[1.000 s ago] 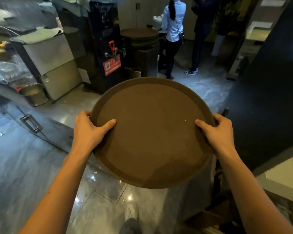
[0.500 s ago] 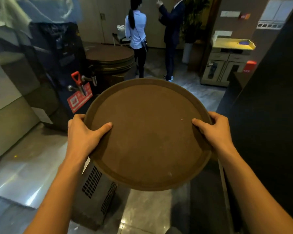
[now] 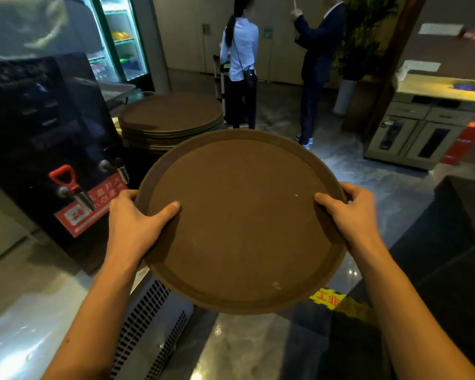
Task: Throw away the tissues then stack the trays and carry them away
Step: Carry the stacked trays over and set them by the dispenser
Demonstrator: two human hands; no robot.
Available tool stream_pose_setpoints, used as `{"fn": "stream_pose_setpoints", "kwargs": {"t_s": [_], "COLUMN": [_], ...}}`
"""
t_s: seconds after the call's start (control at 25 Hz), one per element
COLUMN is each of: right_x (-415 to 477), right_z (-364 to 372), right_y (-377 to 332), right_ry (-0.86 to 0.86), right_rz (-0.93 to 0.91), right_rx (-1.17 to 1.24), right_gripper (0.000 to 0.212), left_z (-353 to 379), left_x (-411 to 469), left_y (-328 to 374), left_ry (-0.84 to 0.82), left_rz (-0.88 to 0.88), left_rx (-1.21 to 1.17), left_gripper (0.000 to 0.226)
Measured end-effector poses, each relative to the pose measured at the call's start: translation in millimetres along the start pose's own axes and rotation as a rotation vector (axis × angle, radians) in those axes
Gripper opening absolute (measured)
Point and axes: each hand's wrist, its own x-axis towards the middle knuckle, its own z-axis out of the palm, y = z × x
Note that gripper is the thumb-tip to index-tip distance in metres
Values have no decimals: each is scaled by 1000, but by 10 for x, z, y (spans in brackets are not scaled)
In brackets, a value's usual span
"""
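Note:
I hold a round brown tray [image 3: 242, 231] level in front of me, above the floor. My left hand [image 3: 137, 223] grips its left rim with the thumb lying on top. My right hand [image 3: 348, 215] grips the right rim the same way. The tray's top is bare apart from a few small specks. Whether more trays lie under it I cannot tell. A stack of several like brown trays [image 3: 170, 116] sits just beyond, ahead and to the left. No tissues are in view.
A black hot-water dispenser [image 3: 44, 138] with a red-handled tap stands at the left, a vented metal box [image 3: 151, 325] below it. Two people [image 3: 242, 64] stand ahead. A cabinet [image 3: 422, 127] is at the right, a dark counter [image 3: 450, 242] at the near right.
I have walked forward and the view has swung right. The tray stack and the water dispenser are now much closer. My grip on the tray is unchanged.

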Motion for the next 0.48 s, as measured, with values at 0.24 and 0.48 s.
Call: {"fn": "stream_pose_setpoints", "kwargs": {"t_s": [0.24, 0.48], "right_x": [1278, 2335], "right_z": [414, 1193], "right_y": [18, -217], "right_ry": [-71, -128], "right_rz": [-22, -7], "right_rx": [16, -1], "right_gripper": [13, 16], "left_z": [600, 932], "left_x": [839, 1915], "left_y": [219, 262], "left_ry": [107, 179], "left_rz": [-73, -191], "left_rx": [-49, -362], "left_gripper": [77, 39]}}
